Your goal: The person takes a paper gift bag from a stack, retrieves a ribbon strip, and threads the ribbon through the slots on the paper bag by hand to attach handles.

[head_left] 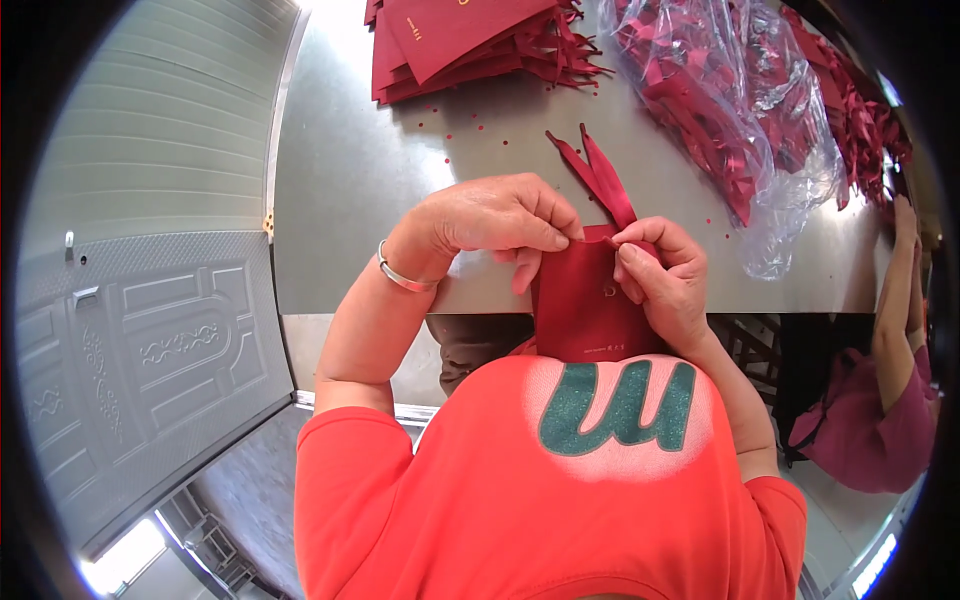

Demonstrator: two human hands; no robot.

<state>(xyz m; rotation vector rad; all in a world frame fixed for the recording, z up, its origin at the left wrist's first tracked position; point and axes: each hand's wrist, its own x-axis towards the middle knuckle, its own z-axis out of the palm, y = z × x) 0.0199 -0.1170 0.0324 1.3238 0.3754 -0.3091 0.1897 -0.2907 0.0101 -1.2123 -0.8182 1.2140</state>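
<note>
A dark red paper bag (580, 300) with small gold marks hangs at the table's near edge, close against my chest. Its top edge is pinched on the left by my left hand (505, 220), thumb and forefinger together. On the right, my right hand (665, 275) pinches the same edge with thumb and bent fingers, near the ribbon. A red ribbon (610, 185) rises from the bag's top between my hands, its two ends spread out on the table. My fingertips hide where the ribbon meets the bag.
A pile of red bags (460, 50) with ribbons lies at the far side of the metal table (340, 200). Clear plastic (790, 150) wraps more red ribbons at the far right. Small red dots are scattered about. A co-worker's arm (897, 300) reaches in at the right.
</note>
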